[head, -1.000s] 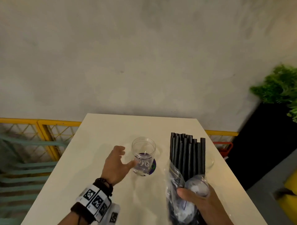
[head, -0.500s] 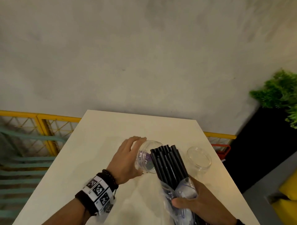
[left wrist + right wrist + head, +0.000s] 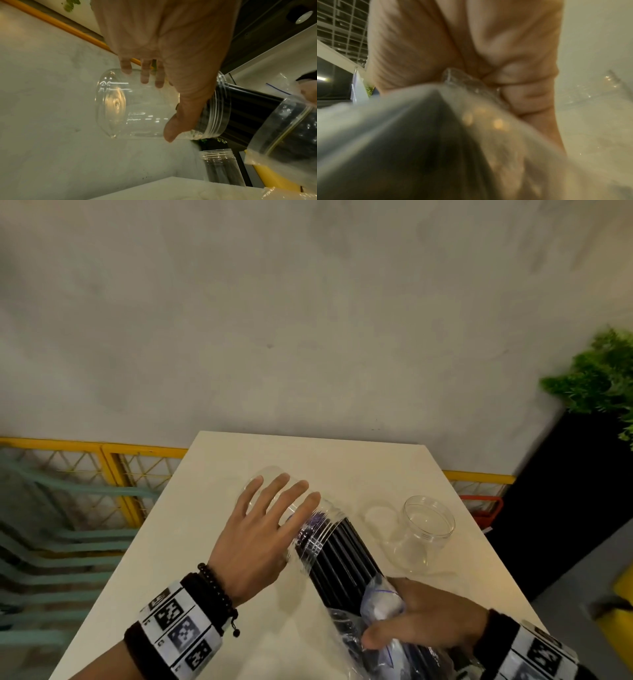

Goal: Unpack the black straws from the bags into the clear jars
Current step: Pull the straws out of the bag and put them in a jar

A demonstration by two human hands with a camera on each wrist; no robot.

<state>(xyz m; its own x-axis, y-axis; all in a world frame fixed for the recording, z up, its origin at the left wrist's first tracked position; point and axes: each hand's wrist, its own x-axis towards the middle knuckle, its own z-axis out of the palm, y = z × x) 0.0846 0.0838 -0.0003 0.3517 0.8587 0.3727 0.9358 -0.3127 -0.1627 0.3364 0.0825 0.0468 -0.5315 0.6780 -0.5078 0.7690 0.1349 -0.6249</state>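
Note:
My left hand [image 3: 270,518] grips a clear jar [image 3: 313,537], tipped on its side and held above the white table [image 3: 164,549]. In the left wrist view the fingers and thumb [image 3: 171,129] wrap round the jar [image 3: 137,108]. My right hand [image 3: 424,618] grips a clear plastic bag [image 3: 380,607] holding a bundle of black straws [image 3: 346,556]. The free ends of the straws [image 3: 243,108] sit inside the jar's threaded mouth. The right wrist view is blurred, showing only my palm [image 3: 453,40] on the bag [image 3: 488,135].
A second clear jar [image 3: 424,529] stands upright and open on the table's right side, also in the left wrist view [image 3: 221,167]. A yellow railing [image 3: 102,446] runs behind the table at the left. A green plant [image 3: 599,378] in a black planter stands at the right.
My left hand took hold of the jar, lifted it and tipped it on its side. My right hand swung the straws left and pushed their ends into the jar's mouth.

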